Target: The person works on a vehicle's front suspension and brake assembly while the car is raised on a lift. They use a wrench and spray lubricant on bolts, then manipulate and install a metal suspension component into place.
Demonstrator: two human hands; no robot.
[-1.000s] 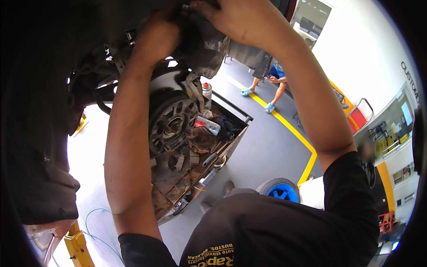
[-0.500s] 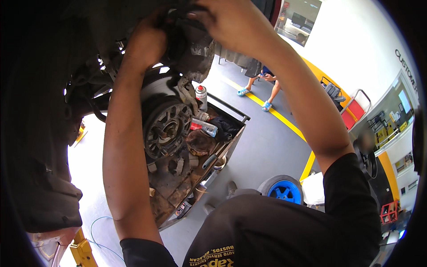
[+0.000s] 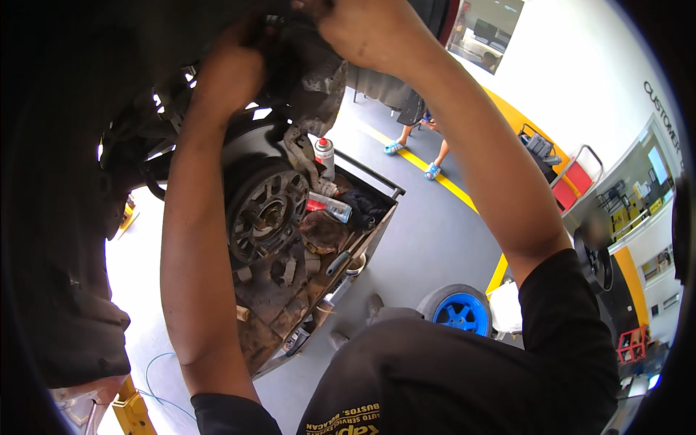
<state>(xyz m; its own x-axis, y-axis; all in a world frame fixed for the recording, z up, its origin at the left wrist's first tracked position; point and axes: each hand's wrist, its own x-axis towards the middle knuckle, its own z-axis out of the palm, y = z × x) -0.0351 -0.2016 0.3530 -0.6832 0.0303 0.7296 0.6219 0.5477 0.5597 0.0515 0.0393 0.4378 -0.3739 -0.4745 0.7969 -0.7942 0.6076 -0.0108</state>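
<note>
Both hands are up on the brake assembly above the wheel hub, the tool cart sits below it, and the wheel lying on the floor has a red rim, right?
Not quite: the head view shows the wheel on the floor has a blue rim, not red. The rest holds: the left hand and right hand are up on the brake assembly above the wheel hub, with the tool cart below.

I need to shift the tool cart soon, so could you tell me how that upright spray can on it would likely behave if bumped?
The spray can stands tall and narrow near the cart's back edge, so it probably tips easily. Being round, it would likely roll afterwards.
</note>
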